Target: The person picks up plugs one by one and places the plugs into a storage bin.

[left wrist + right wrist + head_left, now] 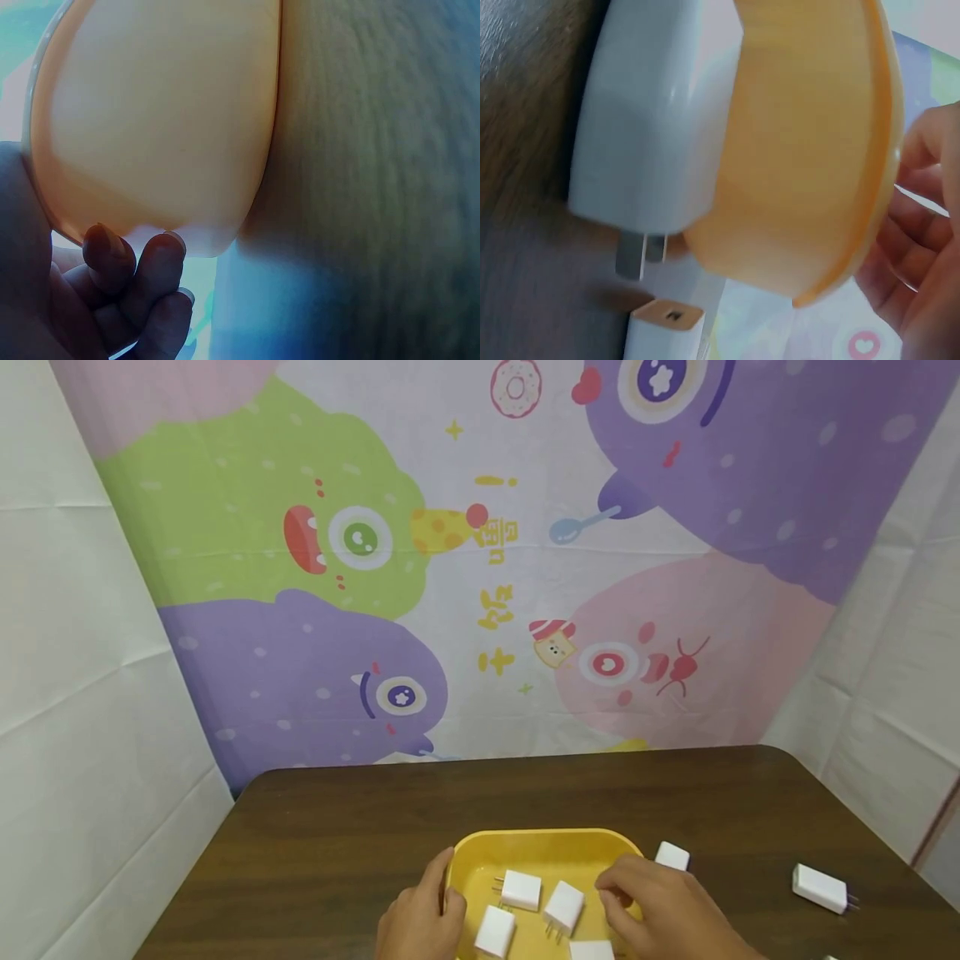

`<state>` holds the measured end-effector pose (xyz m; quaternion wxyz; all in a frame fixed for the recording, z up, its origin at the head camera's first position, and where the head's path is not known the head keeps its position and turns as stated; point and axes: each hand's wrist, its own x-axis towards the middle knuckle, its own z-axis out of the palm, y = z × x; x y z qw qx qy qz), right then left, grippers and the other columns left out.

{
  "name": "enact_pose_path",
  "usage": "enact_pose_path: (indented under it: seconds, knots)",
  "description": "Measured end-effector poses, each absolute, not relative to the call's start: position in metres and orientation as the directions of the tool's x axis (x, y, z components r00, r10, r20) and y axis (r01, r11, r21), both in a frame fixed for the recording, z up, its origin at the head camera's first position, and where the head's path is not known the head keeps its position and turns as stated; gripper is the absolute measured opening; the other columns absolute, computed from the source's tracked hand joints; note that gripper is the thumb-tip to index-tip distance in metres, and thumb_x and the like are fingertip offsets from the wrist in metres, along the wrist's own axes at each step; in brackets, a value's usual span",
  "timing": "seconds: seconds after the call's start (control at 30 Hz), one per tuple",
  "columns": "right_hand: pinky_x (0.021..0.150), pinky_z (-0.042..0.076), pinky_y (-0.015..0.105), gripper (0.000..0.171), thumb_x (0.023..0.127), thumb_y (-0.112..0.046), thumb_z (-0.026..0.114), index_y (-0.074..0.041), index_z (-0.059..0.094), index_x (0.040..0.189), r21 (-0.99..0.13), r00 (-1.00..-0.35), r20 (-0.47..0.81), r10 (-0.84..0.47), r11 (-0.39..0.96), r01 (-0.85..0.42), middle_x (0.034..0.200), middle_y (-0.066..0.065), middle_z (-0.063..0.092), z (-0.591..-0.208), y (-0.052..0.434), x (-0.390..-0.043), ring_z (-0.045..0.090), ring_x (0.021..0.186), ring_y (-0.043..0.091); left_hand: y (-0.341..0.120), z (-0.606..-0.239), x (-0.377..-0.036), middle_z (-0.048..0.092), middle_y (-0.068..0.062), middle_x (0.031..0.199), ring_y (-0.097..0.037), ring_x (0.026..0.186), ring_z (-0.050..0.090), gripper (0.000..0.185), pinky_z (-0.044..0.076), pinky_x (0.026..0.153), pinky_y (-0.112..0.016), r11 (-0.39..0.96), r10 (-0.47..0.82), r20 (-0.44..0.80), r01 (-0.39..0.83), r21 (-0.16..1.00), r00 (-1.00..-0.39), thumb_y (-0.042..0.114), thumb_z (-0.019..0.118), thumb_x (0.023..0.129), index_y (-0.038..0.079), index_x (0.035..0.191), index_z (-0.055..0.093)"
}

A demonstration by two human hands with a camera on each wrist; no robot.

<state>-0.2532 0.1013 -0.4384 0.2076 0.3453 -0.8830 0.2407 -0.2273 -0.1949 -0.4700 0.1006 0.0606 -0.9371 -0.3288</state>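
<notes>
Beside the tub (540, 850), chargers (820, 889); only right wrist shows a port (675, 315). Left grip (422, 912) pinches rim (551, 833); right grip (666, 902), I can't tell.

The head view is lit softly and evenly, with only faint shadows cast on the dark table (337, 835). In the left wrist view, the left hand (97, 289) is sunk in dimness beside bluish glare, the tray (157, 112) is washed pale and the table's grain is blurred. In the right wrist view, a soft highlight is caught on the near charger (652, 112), a dark shadow is thrown along its left side, and a dull sheen is left on the table at upper left.
</notes>
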Motion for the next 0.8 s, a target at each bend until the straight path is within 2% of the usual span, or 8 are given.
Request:
enact_pose_path:
  seconds: [0.07, 0.17, 0.37, 0.47, 0.57, 0.8]
  knots:
    - [0.063, 0.043, 0.013, 0.026, 0.078, -0.01, 0.078, -0.029, 0.065, 0.087, -0.228, -0.62, 0.625, -0.474, 0.649, -0.726, 0.082, -0.028, 0.049, -0.439, 0.104, -0.254, 0.049, 0.069, -0.005, -0.195, -0.47, -0.227, 0.063, 0.003, 0.066, -0.015, 0.052, 0.048, 0.05, 0.041, 0.055, -0.041, 0.777, -0.182, 0.151, -0.048, 0.628, -0.972, 0.024, 0.054, 0.091, 0.017, 0.14, 0.057]
    - [0.061, 0.038, 0.009, 0.026, 0.075, -0.009, 0.077, -0.029, 0.064, 0.085, -0.183, -0.58, 0.697, -0.422, 0.677, -0.713, 0.079, -0.027, 0.045, -0.439, 0.11, -0.255, 0.046, 0.066, -0.005, -0.194, -0.469, -0.227, 0.062, 0.004, 0.066, -0.015, 0.052, 0.048, 0.05, 0.042, 0.055, -0.041, 0.776, -0.183, 0.152, -0.048, 0.629, -0.971, 0.024, 0.054, 0.092, 0.016, 0.14, 0.057]
    - [0.06, 0.036, 0.009, 0.028, 0.074, -0.009, 0.077, -0.03, 0.063, 0.085, -0.187, -0.581, 0.721, -0.377, 0.702, -0.687, 0.078, -0.026, 0.043, -0.441, 0.122, -0.255, 0.045, 0.065, -0.004, -0.194, -0.469, -0.227, 0.066, 0.001, 0.07, -0.015, 0.054, 0.05, 0.049, 0.042, 0.056, -0.042, 0.782, -0.189, 0.163, -0.048, 0.621, -0.968, 0.024, 0.054, 0.091, 0.017, 0.139, 0.058]
    - [0.06, 0.037, 0.009, 0.027, 0.076, -0.01, 0.077, -0.03, 0.063, 0.087, -0.188, -0.577, 0.722, -0.382, 0.695, -0.694, 0.078, -0.026, 0.043, -0.441, 0.126, -0.255, 0.046, 0.066, -0.005, -0.195, -0.469, -0.227, 0.066, 0.001, 0.07, -0.015, 0.053, 0.049, 0.049, 0.042, 0.055, -0.042, 0.783, -0.19, 0.161, -0.05, 0.62, -0.968, 0.024, 0.054, 0.091, 0.018, 0.139, 0.058]
    - [0.059, 0.038, 0.01, 0.025, 0.078, -0.012, 0.077, -0.03, 0.064, 0.087, -0.197, -0.608, 0.695, -0.384, 0.711, -0.675, 0.078, -0.026, 0.042, -0.44, 0.128, -0.254, 0.045, 0.066, -0.006, -0.195, -0.469, -0.227, 0.066, 0.002, 0.07, -0.015, 0.054, 0.05, 0.049, 0.043, 0.056, -0.043, 0.785, -0.189, 0.16, -0.051, 0.618, -0.969, 0.024, 0.055, 0.091, 0.018, 0.139, 0.058]
    - [0.058, 0.044, 0.019, 0.024, 0.079, -0.015, 0.081, -0.031, 0.065, 0.086, -0.252, -0.764, 0.565, -0.312, 0.816, -0.52, 0.076, -0.027, 0.04, -0.431, 0.132, -0.25, 0.044, 0.066, -0.004, -0.195, -0.469, -0.227, 0.067, 0.001, 0.073, -0.016, 0.055, 0.05, 0.049, 0.044, 0.057, -0.044, 0.783, -0.179, 0.146, -0.052, 0.62, -0.973, 0.024, 0.054, 0.092, 0.017, 0.14, 0.057]
